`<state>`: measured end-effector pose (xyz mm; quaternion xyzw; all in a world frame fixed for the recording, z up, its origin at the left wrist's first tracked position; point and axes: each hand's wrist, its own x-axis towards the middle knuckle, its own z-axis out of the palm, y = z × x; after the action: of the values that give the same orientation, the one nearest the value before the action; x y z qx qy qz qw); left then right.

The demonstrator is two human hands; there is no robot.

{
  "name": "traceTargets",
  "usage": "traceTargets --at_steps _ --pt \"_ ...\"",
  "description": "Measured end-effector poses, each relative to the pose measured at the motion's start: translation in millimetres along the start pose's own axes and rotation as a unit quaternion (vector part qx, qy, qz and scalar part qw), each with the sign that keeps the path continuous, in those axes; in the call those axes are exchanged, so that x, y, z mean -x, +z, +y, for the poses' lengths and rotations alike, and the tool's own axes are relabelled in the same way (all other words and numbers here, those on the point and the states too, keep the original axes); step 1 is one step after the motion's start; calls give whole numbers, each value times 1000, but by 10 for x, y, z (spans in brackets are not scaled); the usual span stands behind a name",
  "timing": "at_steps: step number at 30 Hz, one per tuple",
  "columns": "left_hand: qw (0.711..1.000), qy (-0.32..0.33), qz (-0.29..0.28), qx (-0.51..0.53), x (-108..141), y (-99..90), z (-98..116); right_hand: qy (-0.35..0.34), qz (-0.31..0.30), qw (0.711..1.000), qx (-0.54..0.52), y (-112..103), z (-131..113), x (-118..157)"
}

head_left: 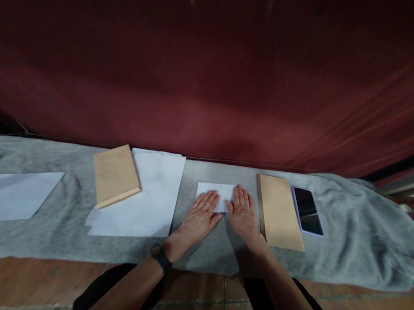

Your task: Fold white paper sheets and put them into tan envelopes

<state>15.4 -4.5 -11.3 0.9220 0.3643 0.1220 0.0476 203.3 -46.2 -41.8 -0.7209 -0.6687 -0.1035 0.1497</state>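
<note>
A small white folded paper (222,192) lies on the grey cloth in front of me. My left hand (201,213) rests flat on its left part, fingers stretched out. On its right edge lies my right hand (242,212), palm down with the fingers extended. Both hands cover parts of the paper, and neither grasps anything. A stack of brown envelopes (281,212) is just right of my right hand. To the left, white sheets (158,194) lie under the corner of another brown envelope stack (116,175).
The grey cloth (200,250) covers a long narrow surface with a tiled floor below its near edge. A phone (308,211) lies beyond the right envelopes. More white paper (10,196) is at the far left. A dark red fabric backdrop (215,77) rises behind.
</note>
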Motion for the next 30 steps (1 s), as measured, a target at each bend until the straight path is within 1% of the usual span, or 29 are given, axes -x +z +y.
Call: traceTargets --at_steps 3,5,9,13,16,18,20,22,24,25,30 --pt "999 20 -34 13 -6 -10 -21 -3 -8 1000 4 -7 14 -1" --pt "998 39 -47 23 11 -35 -36 -5 -10 1000 0 -11 24 -1" --pt "995 74 -58 41 92 -111 -14 -9 -15 1000 -13 -14 42 8" --pt "991 92 -72 59 202 -190 26 3 -16 1000 -23 -26 57 -12" --pt "988 106 -83 79 258 -254 38 16 -20 999 -40 -77 43 -74" --pt "986 110 -86 92 260 -301 36 -1 -34 997 -65 -134 3 -120" --pt "990 82 -68 98 227 -343 18 -44 -55 993 -97 -193 -63 -145" --pt "995 25 -26 93 166 -365 -21 -89 -76 986 -118 -235 -140 -139" --pt "997 -22 12 79 93 -352 -78 -119 -88 982 -119 -250 -206 -109" --pt "997 -34 18 69 56 -331 -108 -126 -90 981 -114 -247 -230 -91" --pt "998 -55 -13 16 -85 -130 -188 -123 -80 985 -86 -194 -251 -19"
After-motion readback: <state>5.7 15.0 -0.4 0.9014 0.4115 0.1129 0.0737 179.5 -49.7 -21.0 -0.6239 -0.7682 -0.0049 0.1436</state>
